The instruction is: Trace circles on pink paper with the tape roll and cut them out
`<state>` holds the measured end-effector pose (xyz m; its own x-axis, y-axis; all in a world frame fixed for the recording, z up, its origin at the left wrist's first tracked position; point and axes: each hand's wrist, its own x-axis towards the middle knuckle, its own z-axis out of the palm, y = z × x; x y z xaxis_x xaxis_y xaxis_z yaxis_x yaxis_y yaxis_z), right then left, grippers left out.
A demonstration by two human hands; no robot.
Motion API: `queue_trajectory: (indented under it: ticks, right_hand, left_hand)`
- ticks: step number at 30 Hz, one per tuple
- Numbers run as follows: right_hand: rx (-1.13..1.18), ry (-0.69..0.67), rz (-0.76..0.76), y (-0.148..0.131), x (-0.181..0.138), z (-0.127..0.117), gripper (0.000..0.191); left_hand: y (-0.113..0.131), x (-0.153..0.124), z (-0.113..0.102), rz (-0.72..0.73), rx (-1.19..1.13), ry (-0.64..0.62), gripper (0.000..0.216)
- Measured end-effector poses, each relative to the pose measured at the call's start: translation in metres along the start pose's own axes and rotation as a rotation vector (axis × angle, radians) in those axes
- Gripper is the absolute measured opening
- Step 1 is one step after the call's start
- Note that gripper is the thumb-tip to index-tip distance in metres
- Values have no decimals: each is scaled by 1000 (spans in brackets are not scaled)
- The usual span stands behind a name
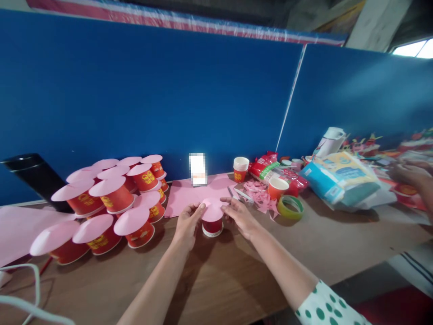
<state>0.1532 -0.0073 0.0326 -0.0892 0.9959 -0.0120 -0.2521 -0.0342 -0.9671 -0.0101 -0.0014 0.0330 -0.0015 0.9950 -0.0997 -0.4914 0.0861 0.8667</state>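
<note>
In front of me, a red paper cup [213, 225] stands upside down on the table, its white rim at the bottom. A round pink paper cone [213, 210] covers its top like a roof. My left hand [187, 221] pinches the cone's left edge, thumb on top and fingertips below. At the opposite edge, my right hand [238, 214] holds the cone with thumb and index finger, its other fingers curled beside the cup. To the left stand several red cups [145, 180] with matching pink cones [108, 186], some of them stacked.
Behind the hands lie pink paper sheets [179, 196] with an upright blurred-out item [198, 169]. To the right are stacked cups [241, 169], paper scraps [259, 194], green tape [291, 207] and a blue-yellow package [341, 180]. A black cylinder [37, 180] leans left; another person's hand [414, 174] is far right.
</note>
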Motion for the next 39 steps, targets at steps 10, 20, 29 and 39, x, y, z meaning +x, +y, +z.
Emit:
queue_trajectory:
  ticks: [10, 20, 29, 39]
  right_hand:
    - [17, -32, -9, -1, 0, -2, 37]
    - [171, -82, 149, -4, -2, -3, 36]
    - [92, -102, 108, 0, -1, -3, 36]
    - [66, -96, 106, 3, -1, -3, 38]
  left_hand:
    - [-5, 0, -3, 8, 55, 36, 44]
    - [-12, 1, -4, 15, 94, -6, 51]
    - [-14, 4, -6, 16, 106, 17, 52]
    - [-13, 1, -4, 19, 124, 36, 50]
